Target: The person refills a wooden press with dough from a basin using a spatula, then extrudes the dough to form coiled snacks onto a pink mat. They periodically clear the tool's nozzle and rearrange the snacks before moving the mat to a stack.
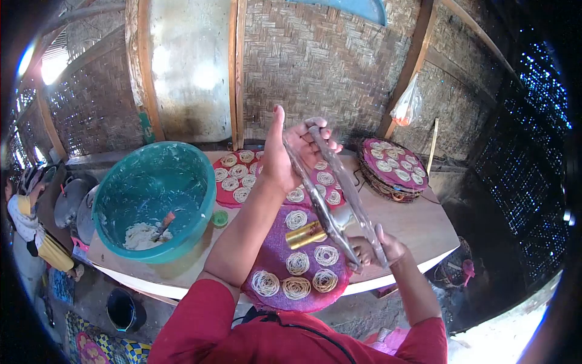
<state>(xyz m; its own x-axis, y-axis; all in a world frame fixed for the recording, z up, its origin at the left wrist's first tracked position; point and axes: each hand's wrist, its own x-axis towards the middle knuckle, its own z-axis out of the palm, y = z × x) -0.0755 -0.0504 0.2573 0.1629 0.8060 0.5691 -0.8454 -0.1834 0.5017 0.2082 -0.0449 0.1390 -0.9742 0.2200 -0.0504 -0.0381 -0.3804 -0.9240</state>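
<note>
A long two-armed metal press (327, 203) with a gold cylinder (305, 235) hangs over the table. My left hand (298, 148) is at the upper end of its arms, with the thumb raised and the fingers curled at one handle. My right hand (379, 247) grips the lower end. Beneath the press, coiled pale noodle rounds (297, 263) lie on a purple-pink round cloth (276, 246). More coils (241, 194) lie on a red-pink cloth (227, 201) behind.
A green basin (203, 227) with white dough (145, 235) stands left, beside a small green lid (220, 218). Stacked round trays (388, 188) with coils stand back right. Another person (36, 224) is at far left. A dark bucket (125, 309) sits on the floor.
</note>
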